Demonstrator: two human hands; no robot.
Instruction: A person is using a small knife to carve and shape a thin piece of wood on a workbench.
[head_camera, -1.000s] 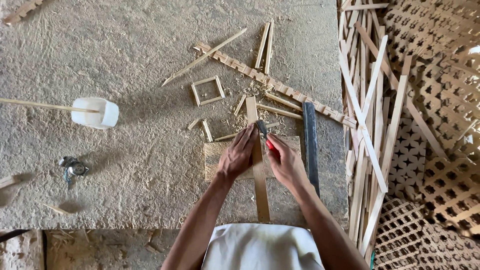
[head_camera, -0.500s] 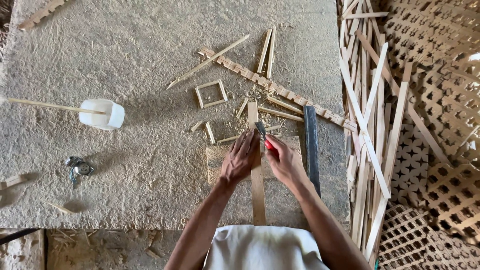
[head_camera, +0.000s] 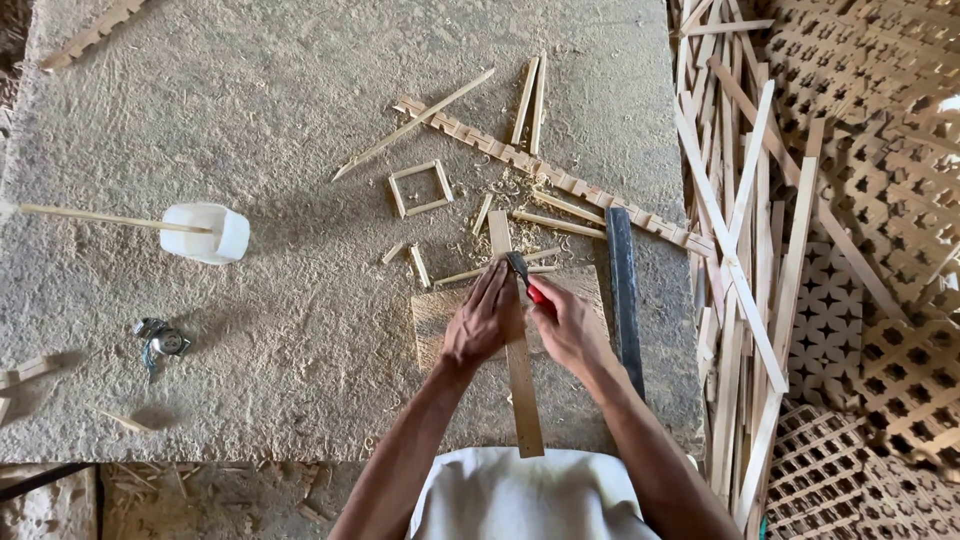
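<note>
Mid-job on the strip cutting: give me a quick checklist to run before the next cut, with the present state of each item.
1. Left hand pressing the wooden strip flat: ok.
2. Right hand gripping the red-handled chisel: ok.
3. Strip backed by the small board: ok.
4. Left fingertips away from the blade: not ok, they lie right beside it.
5. Blade edge seated on the strip: cannot tell, too small.
6. Dark flat bar apart from the right hand: ok.

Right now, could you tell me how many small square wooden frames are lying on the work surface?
1. The small square frame lies flat above the left hand, apart from it, left of the notched strip. Others may be hidden among the slats.
</note>
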